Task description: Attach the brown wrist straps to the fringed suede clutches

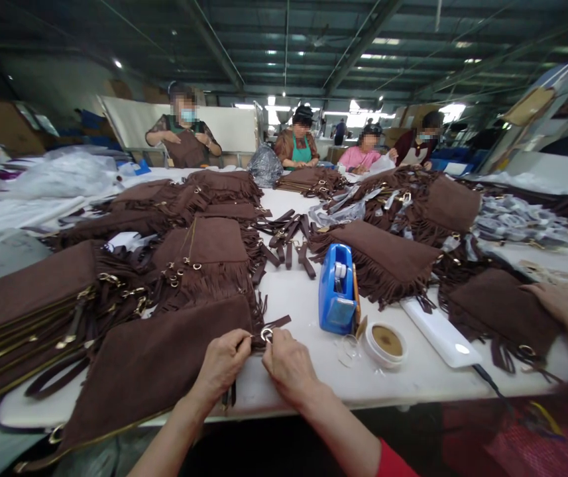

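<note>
lower centre: metal clasp [266, 334] pinched in right hand [289, 364]; left hand [224, 363] pinched closed, contents untellable. pouch [164, 354] judged soft, light; best held by edge.

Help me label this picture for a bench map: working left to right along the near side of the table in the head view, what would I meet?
Stack of gold-zippered brown bags → left hand → right hand → blue tape dispenser → round white tub → white corded device → another person's hand.

Red right sleeve [394, 460], bare forearms [348, 425], bare hands [291, 364].
</note>
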The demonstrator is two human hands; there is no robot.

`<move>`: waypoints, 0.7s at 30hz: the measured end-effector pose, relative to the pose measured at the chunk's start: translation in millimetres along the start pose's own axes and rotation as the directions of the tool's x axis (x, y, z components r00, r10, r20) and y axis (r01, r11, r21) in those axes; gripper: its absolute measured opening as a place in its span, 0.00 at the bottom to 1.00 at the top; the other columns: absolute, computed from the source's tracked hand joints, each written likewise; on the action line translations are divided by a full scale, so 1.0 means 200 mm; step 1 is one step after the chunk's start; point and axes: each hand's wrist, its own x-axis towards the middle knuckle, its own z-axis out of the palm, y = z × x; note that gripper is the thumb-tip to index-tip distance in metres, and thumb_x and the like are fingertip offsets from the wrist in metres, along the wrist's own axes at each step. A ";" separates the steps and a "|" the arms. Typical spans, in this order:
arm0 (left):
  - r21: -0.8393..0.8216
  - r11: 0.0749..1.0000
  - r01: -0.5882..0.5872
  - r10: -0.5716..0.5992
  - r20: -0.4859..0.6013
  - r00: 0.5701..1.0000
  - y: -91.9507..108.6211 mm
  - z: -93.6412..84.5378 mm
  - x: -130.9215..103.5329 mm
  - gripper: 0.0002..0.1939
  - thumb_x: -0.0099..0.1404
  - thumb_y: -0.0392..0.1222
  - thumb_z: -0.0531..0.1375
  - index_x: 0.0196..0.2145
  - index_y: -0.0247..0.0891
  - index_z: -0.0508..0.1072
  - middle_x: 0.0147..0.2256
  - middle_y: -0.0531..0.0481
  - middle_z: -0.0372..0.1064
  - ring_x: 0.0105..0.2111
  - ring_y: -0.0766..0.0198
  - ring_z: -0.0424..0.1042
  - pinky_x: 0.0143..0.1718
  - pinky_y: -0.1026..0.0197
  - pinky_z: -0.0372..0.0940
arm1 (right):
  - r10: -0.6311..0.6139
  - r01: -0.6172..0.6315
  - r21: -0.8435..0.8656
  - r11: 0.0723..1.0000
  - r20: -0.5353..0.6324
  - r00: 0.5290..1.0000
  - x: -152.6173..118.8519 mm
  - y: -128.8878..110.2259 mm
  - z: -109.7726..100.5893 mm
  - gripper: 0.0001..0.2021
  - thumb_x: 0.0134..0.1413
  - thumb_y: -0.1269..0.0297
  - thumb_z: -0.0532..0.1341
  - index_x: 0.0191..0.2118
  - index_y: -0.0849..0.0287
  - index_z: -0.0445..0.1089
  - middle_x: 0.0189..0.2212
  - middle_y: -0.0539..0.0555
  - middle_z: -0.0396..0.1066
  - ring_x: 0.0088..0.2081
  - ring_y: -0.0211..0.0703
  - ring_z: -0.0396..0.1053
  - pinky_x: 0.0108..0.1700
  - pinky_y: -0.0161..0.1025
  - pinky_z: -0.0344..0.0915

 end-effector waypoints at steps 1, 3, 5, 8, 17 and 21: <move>-0.025 1.000 0.015 -0.015 0.006 1.000 0.00 0.00 0.00 0.14 0.61 0.39 0.47 0.27 0.39 0.71 0.26 0.53 0.73 0.26 0.68 0.71 0.29 0.69 0.62 | -0.002 0.002 0.002 1.000 0.016 1.000 0.03 -0.02 0.01 0.07 0.56 0.72 0.49 0.37 0.63 0.63 0.33 0.58 0.70 0.33 0.46 0.71 0.31 0.38 0.65; -0.065 0.997 0.041 -0.040 0.015 0.999 0.01 -0.01 0.00 0.14 0.60 0.39 0.47 0.26 0.40 0.71 0.25 0.53 0.73 0.25 0.68 0.71 0.29 0.68 0.61 | -0.018 0.018 0.009 1.000 0.024 1.000 0.06 -0.05 0.03 0.07 0.56 0.71 0.50 0.37 0.64 0.63 0.33 0.58 0.70 0.33 0.46 0.72 0.31 0.38 0.65; -0.093 0.994 0.064 -0.063 0.017 0.998 0.02 0.00 0.00 0.14 0.60 0.40 0.47 0.25 0.40 0.70 0.24 0.53 0.72 0.25 0.68 0.70 0.28 0.68 0.60 | -0.034 0.034 0.014 0.999 0.033 0.999 0.08 -0.06 0.05 0.07 0.56 0.70 0.50 0.37 0.63 0.63 0.33 0.58 0.70 0.33 0.46 0.72 0.31 0.39 0.66; -0.118 0.989 0.093 -0.093 0.010 0.996 0.02 0.01 0.00 0.14 0.59 0.41 0.47 0.23 0.39 0.69 0.22 0.52 0.70 0.24 0.67 0.68 0.27 0.67 0.59 | -0.046 0.045 0.019 0.999 0.040 0.998 0.08 -0.07 0.06 0.07 0.57 0.70 0.49 0.37 0.62 0.63 0.34 0.58 0.70 0.33 0.46 0.72 0.32 0.39 0.66; -0.176 0.983 0.057 -0.064 -0.034 0.997 -0.01 0.03 0.00 0.13 0.60 0.41 0.48 0.23 0.39 0.69 0.24 0.51 0.70 0.25 0.66 0.68 0.29 0.65 0.60 | 0.004 -0.005 0.021 1.000 0.046 0.999 0.01 -0.09 0.04 0.09 0.57 0.71 0.48 0.36 0.63 0.65 0.31 0.58 0.72 0.33 0.46 0.72 0.32 0.38 0.65; -0.182 0.983 -0.016 0.002 -0.075 0.997 0.01 0.03 -0.04 0.11 0.60 0.40 0.50 0.29 0.37 0.72 0.28 0.48 0.72 0.31 0.63 0.70 0.35 0.63 0.63 | -0.047 0.046 0.076 0.996 0.005 0.999 -0.07 -0.04 0.05 0.09 0.55 0.73 0.49 0.38 0.63 0.66 0.31 0.57 0.72 0.33 0.44 0.72 0.33 0.37 0.66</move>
